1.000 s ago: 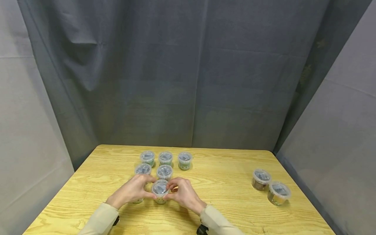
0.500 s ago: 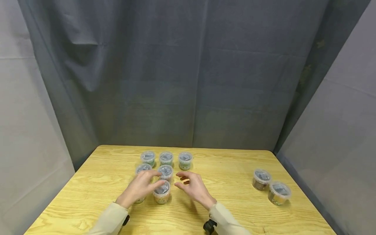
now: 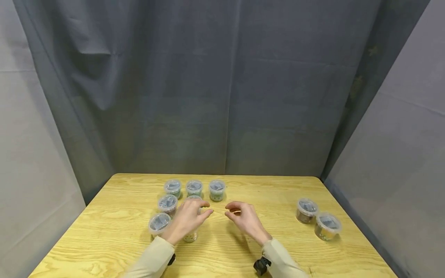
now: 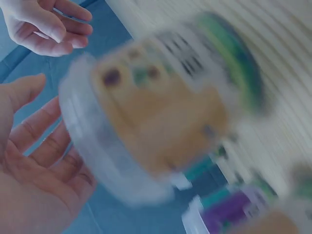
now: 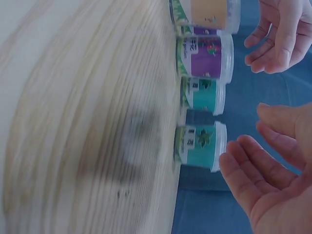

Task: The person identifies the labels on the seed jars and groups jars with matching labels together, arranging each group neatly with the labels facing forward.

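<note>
My left hand (image 3: 187, 220) hovers over the front of a group of lidded plastic tubs, fingers relaxed. It hides most of an orange-labelled tub (image 4: 161, 112), which stands beside the palm in the left wrist view. A purple-labelled tub (image 5: 207, 56) behind it is also partly covered by that hand in the head view. To the right, my right hand (image 3: 247, 222) is in the air, fingers loosely bent with nothing between them. Nearest beyond it is a teal-labelled tub (image 5: 197, 146), the right end of the back row.
Two more tubs stand in the back row, a left one (image 3: 172, 188) and a middle one (image 3: 194, 188). Down the left side are a tub (image 3: 168, 204) and a front tub (image 3: 160, 223). Far right on the wooden table (image 3: 264, 193) stand a brownish tub (image 3: 307, 210) and a yellowish tub (image 3: 328, 226).
Both hands gripped the front orange-labelled tub, then let it go. They have since risen away and moved right, the right hand further from the tubs. The tub stays in the front row.
</note>
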Available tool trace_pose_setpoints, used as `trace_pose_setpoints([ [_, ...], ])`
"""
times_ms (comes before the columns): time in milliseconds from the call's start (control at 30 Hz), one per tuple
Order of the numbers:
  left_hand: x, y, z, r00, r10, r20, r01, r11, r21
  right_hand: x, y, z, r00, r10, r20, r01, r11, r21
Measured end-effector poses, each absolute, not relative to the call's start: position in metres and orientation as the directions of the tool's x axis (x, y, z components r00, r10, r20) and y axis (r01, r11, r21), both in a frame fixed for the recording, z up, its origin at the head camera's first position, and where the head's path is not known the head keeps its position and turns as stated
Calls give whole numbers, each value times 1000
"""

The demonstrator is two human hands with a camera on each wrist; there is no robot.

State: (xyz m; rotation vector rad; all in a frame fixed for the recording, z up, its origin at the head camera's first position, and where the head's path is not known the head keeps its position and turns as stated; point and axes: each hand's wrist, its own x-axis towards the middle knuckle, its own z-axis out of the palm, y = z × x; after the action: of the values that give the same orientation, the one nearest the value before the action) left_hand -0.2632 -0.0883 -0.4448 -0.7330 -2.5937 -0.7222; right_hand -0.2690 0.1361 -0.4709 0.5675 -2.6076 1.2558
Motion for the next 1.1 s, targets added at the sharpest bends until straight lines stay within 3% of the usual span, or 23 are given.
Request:
trace_pose_setpoints([
  [767, -273, -5, -448, -844, 427, 324, 534, 719, 444, -273, 202, -469, -955, -89, 282, -263, 688, -677],
  [1100, -285, 24, -457, -837, 416, 354, 544, 692, 474, -273, 229, -467, -969, -62, 241, -211, 720, -661],
])
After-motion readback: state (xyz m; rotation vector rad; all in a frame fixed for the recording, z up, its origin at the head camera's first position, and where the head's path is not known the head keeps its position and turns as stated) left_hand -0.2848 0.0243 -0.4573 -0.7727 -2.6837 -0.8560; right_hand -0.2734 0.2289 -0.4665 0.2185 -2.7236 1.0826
